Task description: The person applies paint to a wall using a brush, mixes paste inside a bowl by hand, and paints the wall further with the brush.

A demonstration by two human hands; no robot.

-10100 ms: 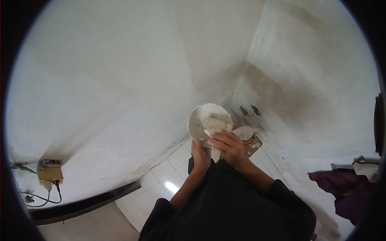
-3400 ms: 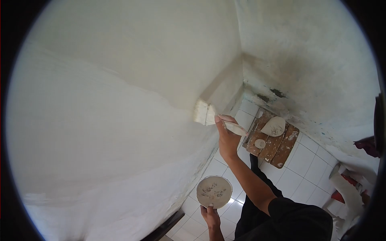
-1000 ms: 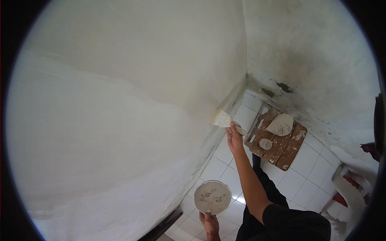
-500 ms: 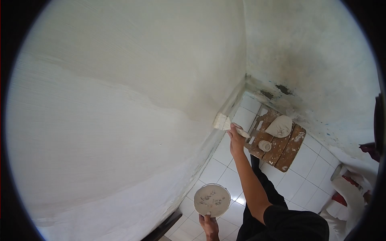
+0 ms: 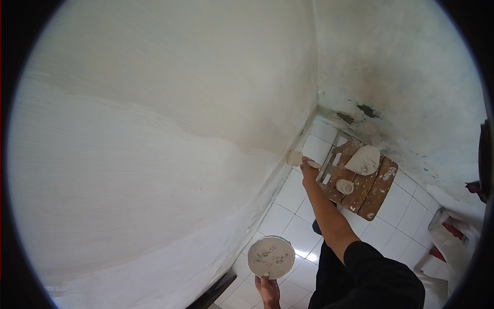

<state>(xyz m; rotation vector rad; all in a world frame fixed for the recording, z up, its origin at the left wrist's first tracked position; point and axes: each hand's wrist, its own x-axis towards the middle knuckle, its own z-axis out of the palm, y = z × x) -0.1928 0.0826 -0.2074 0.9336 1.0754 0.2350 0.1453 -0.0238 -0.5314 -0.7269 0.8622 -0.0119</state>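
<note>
My right hand (image 5: pixel 309 169) is closed round the handle of a wide brush (image 5: pixel 295 158), whose pale bristles are at the low part of the left wall (image 5: pixel 154 170), near the corner. Whether the bristles touch the wall is hard to tell. Lower down, my left hand (image 5: pixel 267 289) grips the near rim of a round bowl (image 5: pixel 271 257), thumb on the edge. The bowl holds a greyish-white paste with dark marks in it. A damp-looking darker area covers the upper part of the left wall.
On the white tiled floor (image 5: pixel 290 216) stands a spattered wooden stool (image 5: pixel 378 193) bearing a pale bag (image 5: pixel 364 160) and a small jar (image 5: pixel 345 186). The right wall (image 5: pixel 401 92) has peeling patches. White and red items lie at the lower right; a dark ledge (image 5: pixel 216 291) is at the bottom.
Since the bowl was held close with both hands at it, my right hand has moved out to the wall with the brush. Over the last second the brush has moved slightly right and down.
</note>
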